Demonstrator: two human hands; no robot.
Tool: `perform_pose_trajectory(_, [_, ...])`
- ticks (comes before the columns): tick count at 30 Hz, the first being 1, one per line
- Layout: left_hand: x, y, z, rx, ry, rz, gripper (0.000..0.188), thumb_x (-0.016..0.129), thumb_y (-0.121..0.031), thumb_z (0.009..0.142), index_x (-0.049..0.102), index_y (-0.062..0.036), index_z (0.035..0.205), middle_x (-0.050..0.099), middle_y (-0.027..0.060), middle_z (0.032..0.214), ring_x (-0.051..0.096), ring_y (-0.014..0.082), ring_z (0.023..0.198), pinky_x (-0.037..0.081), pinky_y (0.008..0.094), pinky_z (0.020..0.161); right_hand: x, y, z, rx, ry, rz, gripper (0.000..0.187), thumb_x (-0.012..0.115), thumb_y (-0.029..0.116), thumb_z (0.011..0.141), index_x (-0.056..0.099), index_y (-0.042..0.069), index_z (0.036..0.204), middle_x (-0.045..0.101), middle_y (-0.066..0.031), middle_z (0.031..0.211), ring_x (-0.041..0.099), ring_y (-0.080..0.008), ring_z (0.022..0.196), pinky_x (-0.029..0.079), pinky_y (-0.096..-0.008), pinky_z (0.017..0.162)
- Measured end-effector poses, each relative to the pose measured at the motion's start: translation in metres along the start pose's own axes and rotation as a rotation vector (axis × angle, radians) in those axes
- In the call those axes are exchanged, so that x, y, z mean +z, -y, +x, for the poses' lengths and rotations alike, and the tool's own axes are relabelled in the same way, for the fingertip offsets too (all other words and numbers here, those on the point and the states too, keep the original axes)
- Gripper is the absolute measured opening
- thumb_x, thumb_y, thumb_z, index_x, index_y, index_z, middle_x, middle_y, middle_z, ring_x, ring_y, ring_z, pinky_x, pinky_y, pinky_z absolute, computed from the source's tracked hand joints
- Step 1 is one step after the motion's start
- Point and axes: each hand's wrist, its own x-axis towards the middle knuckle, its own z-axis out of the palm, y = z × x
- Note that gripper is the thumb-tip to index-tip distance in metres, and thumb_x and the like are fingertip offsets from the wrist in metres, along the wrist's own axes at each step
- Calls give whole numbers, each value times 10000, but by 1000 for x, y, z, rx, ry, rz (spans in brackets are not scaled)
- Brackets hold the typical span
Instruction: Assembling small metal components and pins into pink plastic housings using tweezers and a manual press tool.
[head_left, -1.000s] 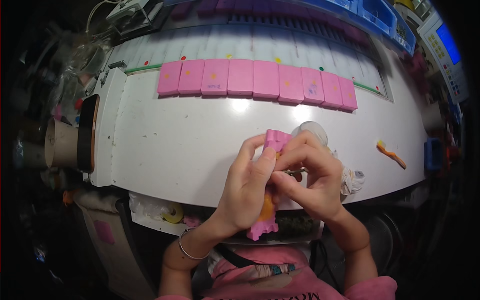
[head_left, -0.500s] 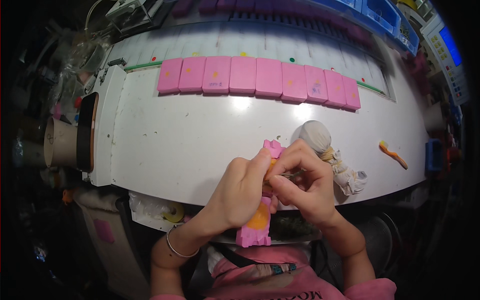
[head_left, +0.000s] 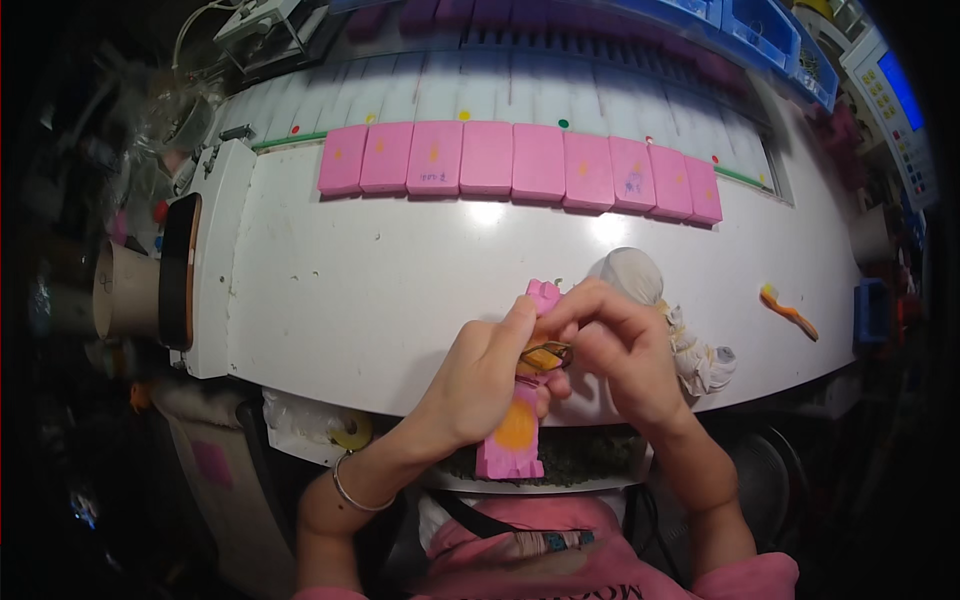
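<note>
A pink block, like a soft rubber mould, with a notched rim and an orange patch [head_left: 516, 428], stands out above the table's near edge. My left hand [head_left: 482, 372] is closed around its middle, thumb pointing up along it. Over its upper half, my right hand [head_left: 622, 345] is bent with fingers curled in a pinch; what lies between the fingertips is hidden. Just below those fingers, a dark-rimmed yellowish loop-like piece [head_left: 545, 357] shows against the block; I cannot tell its kind. A tied whitish cloth bundle [head_left: 635, 277] rests beyond my right hand.
A row of pink blocks [head_left: 487, 160] stretches across the back of the white table [head_left: 330, 300]. An orange toothbrush [head_left: 790, 312] lies at the right. At the left edge are a phone [head_left: 178, 270] and a beige cup [head_left: 125, 290]. Blue bins [head_left: 765, 40] hang at the back right.
My right hand's fingers have curled in and shifted, uncovering the dark-rimmed yellowish piece. The pink block has turned slightly more upright in my left hand.
</note>
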Motion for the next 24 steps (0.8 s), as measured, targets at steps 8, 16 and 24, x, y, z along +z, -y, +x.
perform_pose_trajectory(8, [7,2,3,172,-14,-65,617,262,-507,953,530,45,1018,597,130,777,578,167,564,513,272,557,3,10,5,-9,-170,-249,168,513,143,920,564,-15,890,497,-27,794,468,-71,654,378,-212,562])
perform_pose_trajectory(16, [7,6,-21,-62,157,-223,596,280,-504,951,504,40,1047,579,84,779,573,110,651,497,237,617,3,7,2,-39,-246,-214,183,489,115,924,549,-26,824,485,-32,787,460,-86,663,380,-218,582])
perform_pose_trajectory(24, [8,-4,-47,9,-20,-49,555,239,-385,987,563,64,933,578,72,737,540,95,620,454,226,583,13,33,-9,-74,-261,-258,89,565,71,864,579,-16,871,507,-55,821,498,-91,718,417,-228,608])
